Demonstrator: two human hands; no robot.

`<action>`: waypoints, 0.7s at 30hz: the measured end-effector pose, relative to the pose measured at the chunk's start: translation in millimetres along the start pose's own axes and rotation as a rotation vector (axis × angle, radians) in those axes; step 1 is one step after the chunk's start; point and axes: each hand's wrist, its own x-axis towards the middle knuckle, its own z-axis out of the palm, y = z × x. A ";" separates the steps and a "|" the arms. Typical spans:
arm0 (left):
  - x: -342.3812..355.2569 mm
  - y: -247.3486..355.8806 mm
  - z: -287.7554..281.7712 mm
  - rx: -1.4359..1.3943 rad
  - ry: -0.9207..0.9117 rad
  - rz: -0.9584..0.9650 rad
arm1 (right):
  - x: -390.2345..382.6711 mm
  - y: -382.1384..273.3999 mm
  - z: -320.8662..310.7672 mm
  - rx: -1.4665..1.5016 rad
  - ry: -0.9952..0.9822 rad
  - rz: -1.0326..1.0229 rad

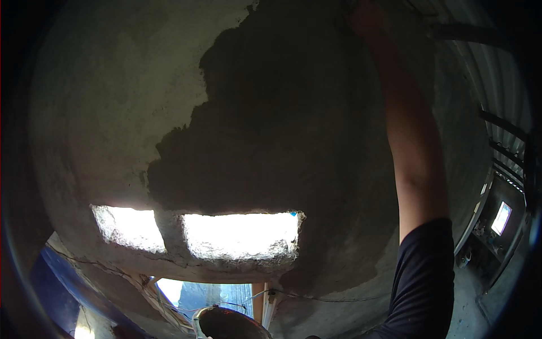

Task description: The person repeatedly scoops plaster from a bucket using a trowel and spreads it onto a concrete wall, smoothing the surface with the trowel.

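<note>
Head view looks up at a grey wall (101, 113) bearing a broad patch of dark wet plaster (271, 124) above two bright openings (240, 234). Right hand (367, 20) reaches up against the plaster's top edge; its grip cannot be told. A pan (226, 325) shows at bottom.

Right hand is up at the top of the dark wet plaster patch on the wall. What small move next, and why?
Probably draw the right hand leftward along the top of the dark wet plaster: its left edge is ragged against the pale dry wall, so the coat likely needs spreading there. Whether the hand holds a tool is hidden.
</note>
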 end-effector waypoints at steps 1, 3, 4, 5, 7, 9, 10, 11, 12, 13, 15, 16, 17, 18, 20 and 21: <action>4.4 0.2 2.1 -0.005 -0.013 0.016 | 14.1 10.2 2.4 -0.097 -0.017 -0.005; 8.8 -1.4 5.7 -0.015 0.008 0.010 | -14.3 -15.4 -7.4 -0.073 -0.061 -0.041; 10.0 -4.5 6.3 -0.018 0.009 0.009 | -26.1 -22.5 -13.3 -0.071 -0.113 -0.073; 14.2 -7.1 7.8 -0.020 -0.002 0.021 | -17.6 -3.2 4.6 -0.115 -0.086 -0.290; 17.1 -7.3 14.4 -0.029 -0.017 0.026 | -34.6 3.8 23.9 -0.030 0.038 -0.609; 14.9 -11.5 16.9 -0.037 -0.009 0.009 | -92.4 -22.2 20.8 0.120 0.137 -0.709; 14.0 -14.4 16.7 -0.039 -0.011 0.006 | -108.9 -26.0 17.3 0.172 0.162 -0.818; 15.8 -16.6 16.5 -0.038 -0.021 0.009 | -116.6 -23.6 15.9 0.217 0.183 -0.922; 16.8 -19.2 15.5 -0.036 -0.025 0.009 | -112.8 -17.7 16.6 0.214 0.180 -0.919; 17.0 -22.4 13.6 -0.036 -0.023 0.006 | -101.4 -7.9 18.7 0.216 0.145 -0.853; 20.1 -25.9 15.3 -0.034 -0.049 0.018 | -52.1 40.6 21.0 0.146 0.125 -0.633; 20.1 -29.4 14.0 -0.035 -0.062 0.022 | -27.4 60.1 19.7 0.092 0.144 -0.482; 19.8 -32.9 10.7 -0.035 -0.048 0.008 | -31.2 37.1 -6.7 0.145 -0.030 -0.189; 19.8 -35.9 9.4 -0.037 -0.045 0.005 | -35.2 20.8 -41.9 0.180 -0.200 0.108; 23.2 -38.6 11.4 -0.043 -0.082 0.030 | 12.0 102.1 12.3 0.022 0.027 -0.085; 24.4 -38.2 13.0 -0.045 -0.105 0.040 | 27.3 134.4 29.1 -0.122 0.237 -0.289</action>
